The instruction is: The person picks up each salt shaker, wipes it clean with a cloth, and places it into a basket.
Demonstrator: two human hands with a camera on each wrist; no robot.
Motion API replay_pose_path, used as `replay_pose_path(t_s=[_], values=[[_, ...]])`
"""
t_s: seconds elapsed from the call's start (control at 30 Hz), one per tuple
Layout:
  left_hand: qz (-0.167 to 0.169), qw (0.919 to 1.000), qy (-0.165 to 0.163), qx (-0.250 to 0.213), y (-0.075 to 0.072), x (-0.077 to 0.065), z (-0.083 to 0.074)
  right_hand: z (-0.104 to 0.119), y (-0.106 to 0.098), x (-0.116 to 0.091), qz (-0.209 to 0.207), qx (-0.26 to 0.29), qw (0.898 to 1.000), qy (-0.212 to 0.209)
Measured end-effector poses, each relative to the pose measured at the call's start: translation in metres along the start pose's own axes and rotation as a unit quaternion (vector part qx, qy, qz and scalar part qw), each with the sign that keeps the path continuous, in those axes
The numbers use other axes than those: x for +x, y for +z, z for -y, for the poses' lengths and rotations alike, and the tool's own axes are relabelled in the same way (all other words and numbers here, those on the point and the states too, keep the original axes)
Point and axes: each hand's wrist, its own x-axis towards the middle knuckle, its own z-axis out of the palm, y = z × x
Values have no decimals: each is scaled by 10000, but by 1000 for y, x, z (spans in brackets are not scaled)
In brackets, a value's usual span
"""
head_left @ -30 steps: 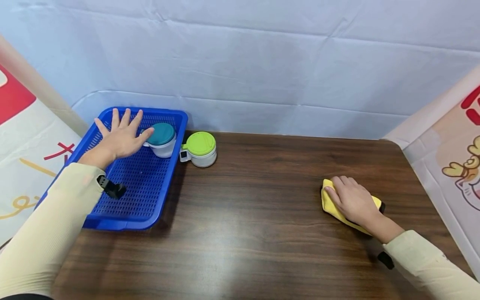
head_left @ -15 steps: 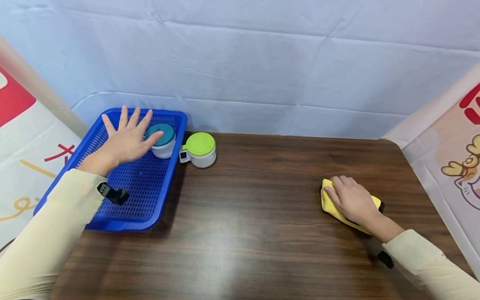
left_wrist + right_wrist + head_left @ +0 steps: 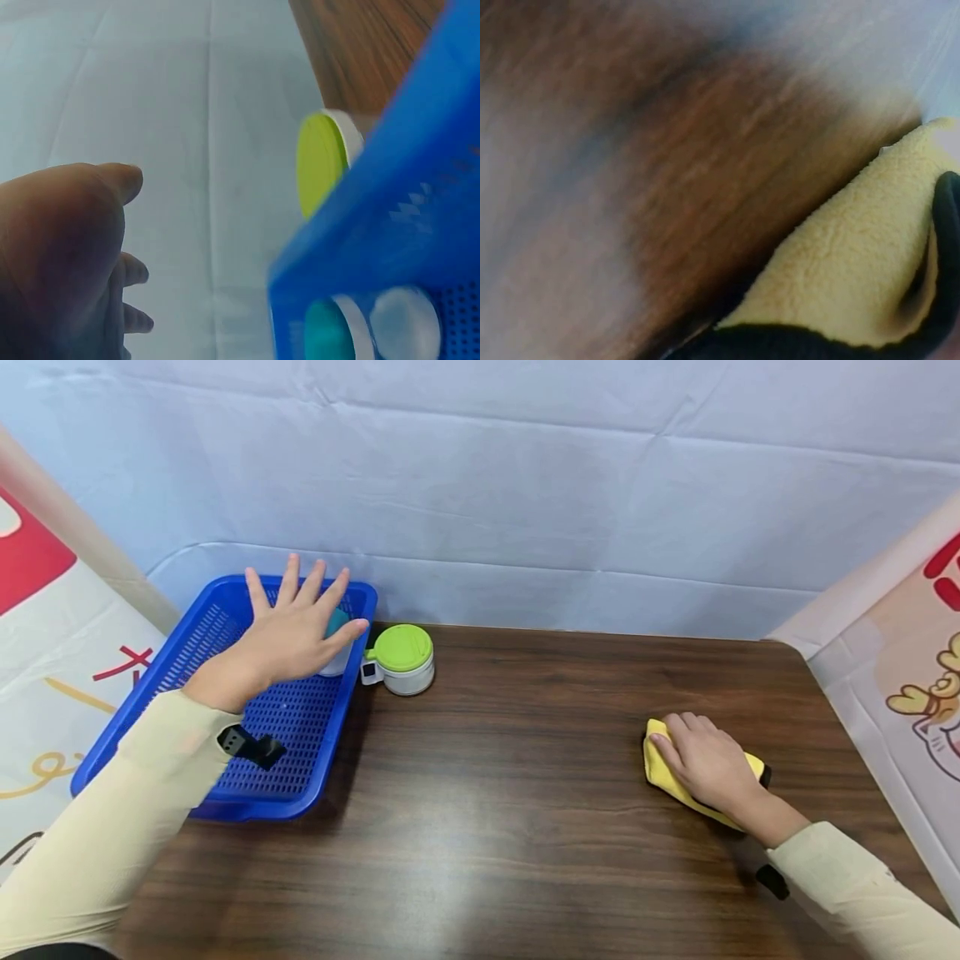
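Note:
My left hand (image 3: 288,639) hovers over the far right part of a blue plastic basket (image 3: 247,811), palm down, fingers spread and holding nothing. Beneath it, a white container with a teal lid (image 3: 337,623) sits inside the basket, partly hidden by the hand. The left wrist view also shows the teal lid (image 3: 326,334) behind the basket wall. Just right of the basket stands a white container with a lime-green lid (image 3: 403,648). Over on the right, my right hand (image 3: 708,764) grips a folded yellow cloth (image 3: 660,772) with dark edging, fingers bent over its far side.
The dark wooden table (image 3: 517,752) spans between basket and cloth. A pale fabric sheet (image 3: 510,493) hangs along the back edge. Printed panels border the left and right sides.
My left hand has moved right and slightly away from me over the basket, now covering most of the teal lid. The right hand and the cloth have stayed in place.

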Motion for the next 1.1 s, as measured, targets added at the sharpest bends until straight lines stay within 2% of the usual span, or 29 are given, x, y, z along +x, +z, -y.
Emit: replay_pose_path(t_s=[0.2, 0.67, 1.1], values=[[24, 9998, 207, 55, -3, 2, -23, 0, 2, -1, -22, 11, 10000, 2], [-15, 9977, 671, 86, 5, 5, -69, 1, 0, -2, -61, 8, 10000, -10], [78, 9953, 968, -70, 9, -6, -102, 1, 2, -1, 35, 1, 10000, 63]])
